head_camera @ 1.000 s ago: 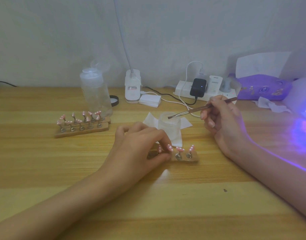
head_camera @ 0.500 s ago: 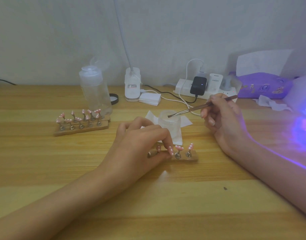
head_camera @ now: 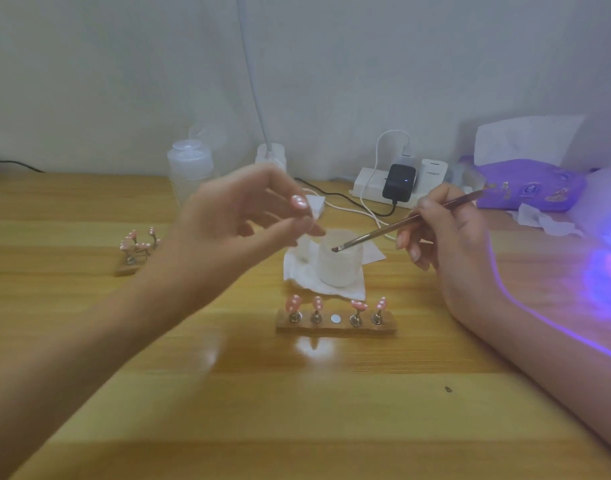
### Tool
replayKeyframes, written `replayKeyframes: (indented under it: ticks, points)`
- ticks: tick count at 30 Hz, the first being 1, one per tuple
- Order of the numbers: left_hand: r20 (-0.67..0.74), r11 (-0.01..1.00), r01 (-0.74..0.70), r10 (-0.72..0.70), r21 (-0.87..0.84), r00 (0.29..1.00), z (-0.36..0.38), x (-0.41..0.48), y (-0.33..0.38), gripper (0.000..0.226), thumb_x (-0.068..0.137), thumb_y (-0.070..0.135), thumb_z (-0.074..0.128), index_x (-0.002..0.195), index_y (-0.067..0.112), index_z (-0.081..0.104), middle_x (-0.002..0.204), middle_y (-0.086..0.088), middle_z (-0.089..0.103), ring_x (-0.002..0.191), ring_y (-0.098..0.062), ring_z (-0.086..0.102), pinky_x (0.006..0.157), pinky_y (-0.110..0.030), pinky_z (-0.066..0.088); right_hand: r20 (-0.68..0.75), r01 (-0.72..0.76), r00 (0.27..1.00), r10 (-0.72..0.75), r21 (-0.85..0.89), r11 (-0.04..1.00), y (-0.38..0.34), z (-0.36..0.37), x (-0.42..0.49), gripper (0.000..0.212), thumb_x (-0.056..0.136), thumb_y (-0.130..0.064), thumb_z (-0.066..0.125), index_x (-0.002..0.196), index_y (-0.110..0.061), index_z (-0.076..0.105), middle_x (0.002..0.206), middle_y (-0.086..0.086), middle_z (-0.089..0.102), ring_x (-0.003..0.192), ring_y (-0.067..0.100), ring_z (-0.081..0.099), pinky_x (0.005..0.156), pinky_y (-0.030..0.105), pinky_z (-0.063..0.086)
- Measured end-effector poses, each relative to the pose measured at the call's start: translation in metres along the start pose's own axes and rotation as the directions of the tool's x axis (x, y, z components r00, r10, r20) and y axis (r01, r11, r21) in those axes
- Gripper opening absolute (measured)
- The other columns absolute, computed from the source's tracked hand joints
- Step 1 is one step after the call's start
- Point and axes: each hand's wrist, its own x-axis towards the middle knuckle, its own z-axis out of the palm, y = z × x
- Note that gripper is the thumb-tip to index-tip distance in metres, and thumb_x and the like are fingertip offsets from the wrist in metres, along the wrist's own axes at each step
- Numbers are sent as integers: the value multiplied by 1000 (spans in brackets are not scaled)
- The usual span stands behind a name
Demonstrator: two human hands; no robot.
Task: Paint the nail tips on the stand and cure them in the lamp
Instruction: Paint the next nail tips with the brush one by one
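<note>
Worktop (head_camera: 89,341): wood-grain boards, pale yellow-brown, glossy enough to carry a light patch near the middle.
Far stand (head_camera: 130,268): small wooden block toward the left edge. Bent metal stems carry pink nail tips with white dots. Its right part is hidden behind the left forearm.
Bottle (head_camera: 189,168): clear plastic cylinder with a flip cap, at the back edge, left of centre.
Left hand (head_camera: 234,220): raised above the worktop, motion-blurred. Thumb and forefinger are curled together, pinching the lifted tip (head_camera: 298,202), a pink oval with white dots. The other fingers are loosely bent. The tip's stem is too blurred to make out.
Desk lamp (head_camera: 271,155): white base at the back edge, with a thin white gooseneck running out of the top of view.
Jar (head_camera: 338,268): frosted, squat, round, mouth open. It sits on a creased white wipe (head_camera: 304,275) mid-worktop.
Near stand (head_camera: 337,327): wooden bar just in front of the wipe. Four upright metal stems carry pink dotted tips, two on each side of a bare round metal disc (head_camera: 335,318).
Brush (head_camera: 401,225): slim reddish-brown handle, with the flat bristle end over the jar mouth. Contact cannot be told.
Right hand (head_camera: 449,237): fingers closed round the brush like a pen, right of the jar.
Power strip (head_camera: 369,183): white, at the back edge. A black adapter (head_camera: 399,181) with a blue light is plugged in.
Tissue pack (head_camera: 529,185): soft, purple, a white sheet standing up, toward the back right corner.
Curing lamp (head_camera: 608,199): pale shell at the right edge, with a violet glow on the worktop and along the right forearm.
</note>
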Motion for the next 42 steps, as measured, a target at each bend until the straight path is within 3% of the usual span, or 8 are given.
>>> replayKeyframes:
  ticks: [3,9,14,18,27,30,36,42]
  points:
    - [11,976,175,-175,-127,985,-4,2,-20,11,81,29,75,85,24,66,86,4,77,70,0,66,57,-8,44,90,49,995,-37,-132,990,-4,2,-1,22,99,-24,50,77,-22,48,60,9,63,45,18,49,41,23,38]
    - [56,896,369,-367,-248,928,3,18,-50,6,80,41,73,86,41,75,90,8,76,68,0,59,71,-27,44,188,140,978,-89,-276,951,-13,10,8,20,99,-23,52,80,-17,48,58,7,62,44,18,50,44,23,41]
    - [-3,919,308,-318,-247,948,25,20,-59,4,84,31,74,87,31,76,87,13,75,70,1,63,64,-17,50,251,132,966,-56,-297,946,-12,14,10,20,100,-16,50,80,-16,49,56,5,62,44,16,48,43,24,41]
    - [-51,960,243,-252,-141,966,32,15,-64,11,88,19,73,89,30,76,93,13,75,77,-4,65,71,-18,54,261,101,965,-27,-275,956,-8,12,10,20,101,-16,50,82,-13,49,57,7,62,43,17,48,43,24,40]
    - [-115,980,191,-197,-61,974,35,12,-71,14,85,24,77,84,38,74,104,19,72,67,-5,57,70,-20,53,-28,-53,998,53,1,999,8,-1,2,28,103,-17,48,75,-23,51,55,6,60,41,13,45,39,19,35]
    - [-124,987,159,-161,-24,979,36,11,-72,13,86,25,76,86,38,73,104,19,72,59,-3,55,63,-22,53,-56,-127,990,131,72,989,11,-2,3,38,103,-18,47,68,-28,55,55,5,59,42,12,46,39,18,35]
    - [-121,986,163,-165,-27,979,35,10,-76,9,84,22,78,88,27,71,96,15,71,51,-2,48,52,-17,45,-96,-211,969,227,157,965,9,-2,5,27,103,-15,45,76,-17,49,55,5,59,43,12,46,39,20,36]
    - [-93,987,158,-157,-5,983,35,9,-78,11,85,23,78,82,30,70,90,15,71,51,-3,50,53,-16,44,-106,-239,959,265,210,948,7,-1,7,26,103,-16,45,77,-16,50,57,3,62,44,10,47,41,18,37]
